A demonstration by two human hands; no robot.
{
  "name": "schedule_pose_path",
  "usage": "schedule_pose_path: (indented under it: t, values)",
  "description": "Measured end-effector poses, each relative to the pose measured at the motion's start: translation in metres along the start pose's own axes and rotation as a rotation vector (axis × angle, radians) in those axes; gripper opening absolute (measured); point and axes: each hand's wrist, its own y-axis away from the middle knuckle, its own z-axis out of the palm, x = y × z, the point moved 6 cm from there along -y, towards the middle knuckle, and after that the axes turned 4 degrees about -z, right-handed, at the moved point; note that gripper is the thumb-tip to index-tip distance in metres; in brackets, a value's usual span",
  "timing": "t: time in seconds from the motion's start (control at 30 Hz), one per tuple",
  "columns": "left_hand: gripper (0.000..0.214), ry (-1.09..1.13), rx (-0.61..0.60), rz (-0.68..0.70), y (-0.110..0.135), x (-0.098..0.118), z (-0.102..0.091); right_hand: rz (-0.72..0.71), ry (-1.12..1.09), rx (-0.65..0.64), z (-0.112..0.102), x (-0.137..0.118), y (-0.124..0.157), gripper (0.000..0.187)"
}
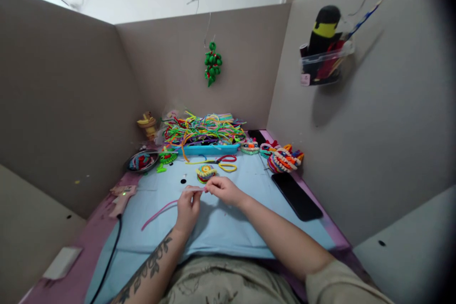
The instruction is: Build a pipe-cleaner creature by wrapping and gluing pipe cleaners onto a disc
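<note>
My left hand [188,206] is closed on a pink pipe cleaner [158,213], whose long tail trails down to the left over the blue cloth. A thin, pale, translucent stick lies across the fingertips of this hand. Close by on the right, my right hand [225,190] pinches the pink end at the stick's tip. Just beyond the hands sits a small round piece of coiled yellow and multicoloured pipe cleaner [205,173]. A small black dot [183,181] lies to its left. Scissors [225,162] with red and yellow handles lie behind it.
A blue tray [210,150] heaped with pipe cleaners stands at the back. On the left are a pink glue gun [123,199] with its cord and a metal bowl [156,157]. A black phone [297,197] and finished colourful figures [283,159] are on the right. Grey partitions enclose the table.
</note>
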Motion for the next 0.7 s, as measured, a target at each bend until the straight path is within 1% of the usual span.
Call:
schedule_pose_path:
  t: [0.13, 0.23, 0.33, 0.43, 0.53, 0.7]
  values:
    - [0.017, 0.053, -0.017, -0.155, 0.001, -0.012, 0.005, -0.198, 0.327, 0.137, 0.000, -0.010, 0.000, 0.021]
    - [0.020, 0.115, -0.045, -0.283, 0.001, -0.021, 0.008, -0.259, 0.490, 0.191, 0.002, -0.011, 0.001, 0.018]
    - [0.023, 0.149, -0.052, -0.374, 0.000, -0.025, 0.009, -0.291, 0.617, 0.209, 0.006, -0.012, 0.003, 0.016]
    - [0.023, 0.196, -0.040, -0.418, 0.000, -0.026, 0.009, -0.315, 0.710, 0.218, 0.008, -0.016, 0.005, 0.016]
    - [0.023, 0.270, -0.065, -0.431, -0.001, -0.023, 0.011, -0.337, 0.775, 0.233, 0.009, -0.018, 0.007, 0.016]
    - [0.023, 0.336, -0.064, -0.444, -0.003, -0.024, 0.012, -0.361, 0.799, 0.245, 0.010, -0.014, 0.008, 0.013]
